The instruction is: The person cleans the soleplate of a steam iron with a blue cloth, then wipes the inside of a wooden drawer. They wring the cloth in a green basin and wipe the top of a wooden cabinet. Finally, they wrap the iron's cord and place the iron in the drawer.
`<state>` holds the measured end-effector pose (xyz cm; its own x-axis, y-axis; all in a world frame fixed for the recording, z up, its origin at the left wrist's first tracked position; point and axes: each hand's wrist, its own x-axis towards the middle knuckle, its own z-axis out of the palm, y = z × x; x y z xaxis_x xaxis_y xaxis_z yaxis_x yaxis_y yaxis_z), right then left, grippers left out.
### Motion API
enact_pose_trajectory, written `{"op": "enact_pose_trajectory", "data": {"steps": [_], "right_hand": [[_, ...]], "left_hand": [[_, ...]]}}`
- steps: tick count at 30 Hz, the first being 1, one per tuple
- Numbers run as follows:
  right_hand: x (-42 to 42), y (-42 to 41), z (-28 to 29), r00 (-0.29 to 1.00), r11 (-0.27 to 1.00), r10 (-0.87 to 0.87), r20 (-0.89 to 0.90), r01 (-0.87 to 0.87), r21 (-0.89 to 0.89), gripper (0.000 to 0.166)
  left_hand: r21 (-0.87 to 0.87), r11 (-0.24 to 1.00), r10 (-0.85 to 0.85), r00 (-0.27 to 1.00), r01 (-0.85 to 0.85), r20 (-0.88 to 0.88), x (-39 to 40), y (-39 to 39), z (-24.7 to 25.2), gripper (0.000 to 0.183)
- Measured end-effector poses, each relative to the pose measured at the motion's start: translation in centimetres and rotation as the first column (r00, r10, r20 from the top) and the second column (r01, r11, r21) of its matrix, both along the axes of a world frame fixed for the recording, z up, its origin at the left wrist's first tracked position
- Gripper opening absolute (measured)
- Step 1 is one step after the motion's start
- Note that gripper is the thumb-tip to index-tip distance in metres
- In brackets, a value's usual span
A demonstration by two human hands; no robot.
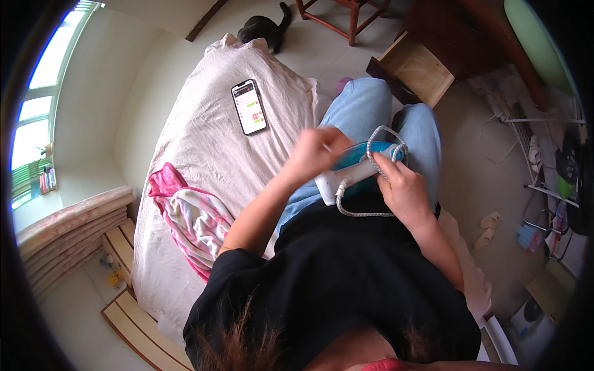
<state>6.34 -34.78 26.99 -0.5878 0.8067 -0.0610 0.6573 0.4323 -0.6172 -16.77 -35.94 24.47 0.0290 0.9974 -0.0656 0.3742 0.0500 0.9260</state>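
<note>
A white and teal handheld garment steamer (357,170) lies across my lap. Its grey-white braided cord (371,214) leaves a white sleeve on the body and loops up around the far end. With thumb and fingers, my right hand (403,188) grips the cord at that end, against the steamer. My left hand (318,150) is blurred, its fingers curled above the teal part; whether it holds anything is hidden. On the pale bedsheet (195,125) to the left lies a smartphone (250,107) with its screen lit. A pink-edged fleece blanket (197,218) is crumpled nearer me.
Ahead on the right, a wooden drawer (417,67) stands pulled out near my knees. A dark cat (263,28) is on the floor past the bed's far end, by a wooden stool (353,23). Slippers (486,230) and a cluttered rack (529,143) are at right.
</note>
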Motion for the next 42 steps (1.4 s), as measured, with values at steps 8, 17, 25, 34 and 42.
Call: {"op": "enact_pose_trajectory", "data": {"steps": [8,17,25,34,42], "right_hand": [[0.2,-0.5,-1.6,0.997,0.995,-0.039,-0.064,0.045,0.091,0.047],[0.5,-0.5,-1.9,0.995,0.994,-0.079,-0.066,0.084,0.067,0.048],[0.4,-0.3,-2.1,0.993,0.995,-0.076,-0.088,0.082,0.062,0.049],[0.5,-0.2,-2.1,0.992,0.995,-0.086,-0.094,0.09,0.04,0.049],[0.5,-0.1,-2.0,0.99,0.995,-0.086,-0.112,0.092,0.049,0.049]], "left_hand": [[0.433,0.745,0.586,0.188,-0.508,-0.788,-13.5,0.3,-14.0,0.059],[0.13,0.76,0.424,0.334,-0.636,-0.842,-14.9,1.1,-16.1,0.068],[0.056,0.745,0.34,0.307,-0.664,-0.889,-14.5,2.1,-15.3,0.065],[0.144,0.668,0.546,0.35,-0.731,-0.761,-15.3,1.6,-15.6,0.073],[0.29,0.631,0.671,0.318,-0.72,-0.67,-15.0,-1.1,-16.1,0.088]]}}
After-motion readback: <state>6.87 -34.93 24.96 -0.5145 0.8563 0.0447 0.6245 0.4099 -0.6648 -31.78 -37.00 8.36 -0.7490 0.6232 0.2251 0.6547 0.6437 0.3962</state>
